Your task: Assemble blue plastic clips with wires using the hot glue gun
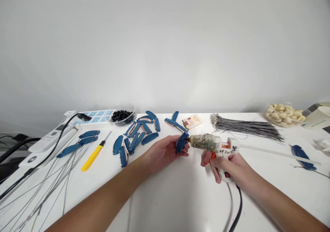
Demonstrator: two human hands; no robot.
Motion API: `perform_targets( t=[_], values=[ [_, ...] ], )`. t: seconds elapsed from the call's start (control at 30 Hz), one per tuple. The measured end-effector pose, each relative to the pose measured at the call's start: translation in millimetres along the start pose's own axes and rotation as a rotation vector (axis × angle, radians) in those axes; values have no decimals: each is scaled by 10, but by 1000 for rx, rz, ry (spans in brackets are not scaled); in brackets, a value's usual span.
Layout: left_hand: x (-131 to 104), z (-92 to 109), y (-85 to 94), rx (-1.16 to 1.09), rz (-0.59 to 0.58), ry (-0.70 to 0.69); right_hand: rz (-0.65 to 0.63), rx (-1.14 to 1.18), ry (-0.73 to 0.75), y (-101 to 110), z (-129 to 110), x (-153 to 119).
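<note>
My left hand [165,153] grips a curved blue piece [182,142] in its fingertips, above the white table. In my right hand [227,163] is a white hot glue gun [206,142], its barrel crusted with old glue and its orange trigger under my fingers. The nozzle points left and meets the blue piece, or comes very close to it. A translucent glue stick [281,153] runs out of the gun's back. Several similar blue pieces [139,130] lie loosely grouped beyond my left hand.
A yellow-handled screwdriver [92,156] lies left, beside blue pieces on long wires [77,146]. A power strip [99,116] and a bowl of black bits [123,116] stand behind. Toward the right are a small box [192,121], a wire bundle [247,127] and a bowl of cream-coloured pieces [285,115].
</note>
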State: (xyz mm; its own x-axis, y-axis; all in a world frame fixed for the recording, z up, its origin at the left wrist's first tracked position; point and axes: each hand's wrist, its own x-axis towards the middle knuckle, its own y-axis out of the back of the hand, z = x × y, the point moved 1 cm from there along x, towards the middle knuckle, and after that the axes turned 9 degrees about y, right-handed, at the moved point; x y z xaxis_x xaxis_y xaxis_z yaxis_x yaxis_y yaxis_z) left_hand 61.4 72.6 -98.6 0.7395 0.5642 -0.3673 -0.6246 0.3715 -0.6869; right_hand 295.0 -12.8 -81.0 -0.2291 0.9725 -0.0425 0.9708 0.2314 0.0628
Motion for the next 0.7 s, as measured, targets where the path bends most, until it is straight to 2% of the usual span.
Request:
perform_targets(
  t=[0.37,0.7],
  values=[
    [-8,-2,-42,56,-17,-52,-68,-56,28,25,14,5],
    [32,-24,13,81,12,-87,-49,-28,-58,48,-85,-19]
  ],
)
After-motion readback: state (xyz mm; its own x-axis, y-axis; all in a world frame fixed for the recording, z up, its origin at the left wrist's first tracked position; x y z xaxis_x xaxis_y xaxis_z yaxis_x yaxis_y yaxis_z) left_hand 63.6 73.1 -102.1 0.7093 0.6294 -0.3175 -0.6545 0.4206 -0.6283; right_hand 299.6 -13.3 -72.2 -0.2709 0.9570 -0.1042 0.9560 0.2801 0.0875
